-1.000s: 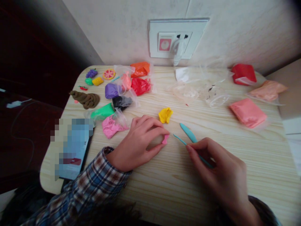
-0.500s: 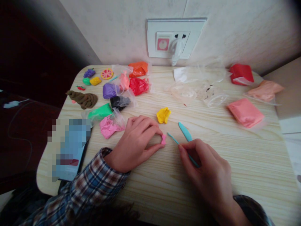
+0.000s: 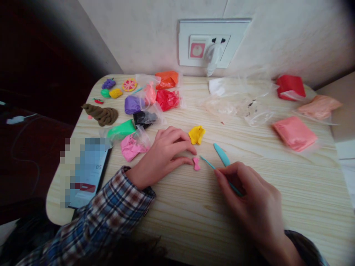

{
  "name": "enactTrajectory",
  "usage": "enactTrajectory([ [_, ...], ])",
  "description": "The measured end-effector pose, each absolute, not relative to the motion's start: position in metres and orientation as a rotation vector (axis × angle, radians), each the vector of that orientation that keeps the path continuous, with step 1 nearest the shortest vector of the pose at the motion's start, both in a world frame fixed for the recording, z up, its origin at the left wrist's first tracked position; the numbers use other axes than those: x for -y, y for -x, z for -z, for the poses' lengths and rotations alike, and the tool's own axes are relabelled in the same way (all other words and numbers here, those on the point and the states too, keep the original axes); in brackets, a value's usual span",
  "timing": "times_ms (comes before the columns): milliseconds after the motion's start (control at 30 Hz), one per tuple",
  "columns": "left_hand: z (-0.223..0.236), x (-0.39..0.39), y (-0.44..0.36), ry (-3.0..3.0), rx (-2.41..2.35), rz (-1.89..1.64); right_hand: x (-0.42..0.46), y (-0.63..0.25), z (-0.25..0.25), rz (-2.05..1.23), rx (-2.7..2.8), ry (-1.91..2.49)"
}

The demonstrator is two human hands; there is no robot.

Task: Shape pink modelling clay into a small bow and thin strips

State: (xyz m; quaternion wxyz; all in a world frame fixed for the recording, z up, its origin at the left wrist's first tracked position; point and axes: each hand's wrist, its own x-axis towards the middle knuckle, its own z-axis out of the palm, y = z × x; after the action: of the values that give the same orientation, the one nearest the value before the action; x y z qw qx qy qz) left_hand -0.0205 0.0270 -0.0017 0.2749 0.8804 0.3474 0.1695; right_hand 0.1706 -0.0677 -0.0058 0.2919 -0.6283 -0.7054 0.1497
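A small pink clay bow lies on the wooden table. Beside it, my left hand rests with thumb and fingers apart, nothing between them. Pinched in my right hand is a thin teal modelling tool, its tip just right of the bow. A teal plastic clay knife lies beyond my right fingers. Behind the bow sits a yellow clay piece with a wavy, folded shape.
Several clay bags, including a green one and a pink one, cluster back left near a brown coiled clay piece. A phone lies left. Clear wrappers and a salmon clay pack are back right.
My left fingers have opened and let go of the pink bow, which now lies on the table. The right hand still holds the tool near it. The view has shifted slightly.
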Motion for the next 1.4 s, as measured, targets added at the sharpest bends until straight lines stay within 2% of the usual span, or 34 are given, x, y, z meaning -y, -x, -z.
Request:
enactTrajectory([
  [733, 0.0059, -0.0321, 0.0176, -2.387, -0.891, -0.514, 0.0655, -0.1650, 0.0095, -0.174, 2.018, 1.564],
  [1400, 0.0058, -0.0317, 0.0170, -2.388, -0.896, -0.510, 0.0700, -0.1613, 0.0116, -0.108, 1.998, 1.591],
])
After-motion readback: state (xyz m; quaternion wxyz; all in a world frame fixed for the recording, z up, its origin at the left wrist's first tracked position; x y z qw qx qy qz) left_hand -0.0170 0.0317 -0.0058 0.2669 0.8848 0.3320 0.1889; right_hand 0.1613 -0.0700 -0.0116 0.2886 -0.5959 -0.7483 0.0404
